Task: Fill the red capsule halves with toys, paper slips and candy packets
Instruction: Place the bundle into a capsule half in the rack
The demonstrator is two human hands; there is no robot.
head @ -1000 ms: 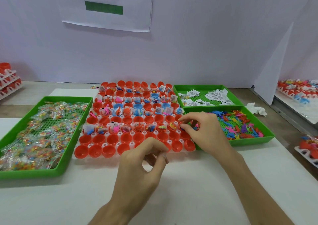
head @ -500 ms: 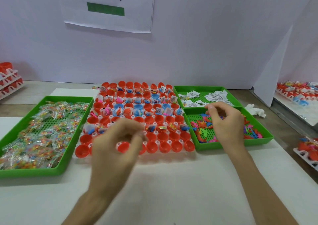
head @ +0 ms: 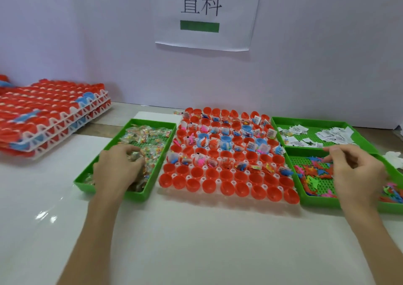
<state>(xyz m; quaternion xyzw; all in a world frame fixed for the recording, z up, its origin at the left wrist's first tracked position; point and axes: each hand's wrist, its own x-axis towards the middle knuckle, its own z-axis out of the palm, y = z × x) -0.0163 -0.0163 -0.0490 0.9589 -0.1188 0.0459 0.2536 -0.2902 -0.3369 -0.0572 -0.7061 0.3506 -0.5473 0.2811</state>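
A white rack of red capsule halves (head: 229, 186) stands in the middle of the table. Its back rows hold toys, slips and packets, while the two front rows are bare. My left hand (head: 117, 167) is in the green tray (head: 122, 194) on the left, its fingers curled round a candy packet (head: 136, 157) in the pile. My right hand (head: 353, 169) is over the green tray (head: 316, 204) of small coloured toys (head: 311, 171) on the right, fingertips pinching at a toy. Paper slips (head: 331, 134) lie in the green tray (head: 305, 122) behind it.
A stack of racks with red and blue capsule halves (head: 50, 114) sits at the far left. A white wall with a paper sign (head: 207, 12) closes the back. A crumpled white tissue (head: 394, 157) lies at the right edge.
My left hand went from the front of the rack left into the candy tray. My right hand left the rack's right edge for the toy tray. The view has turned left.
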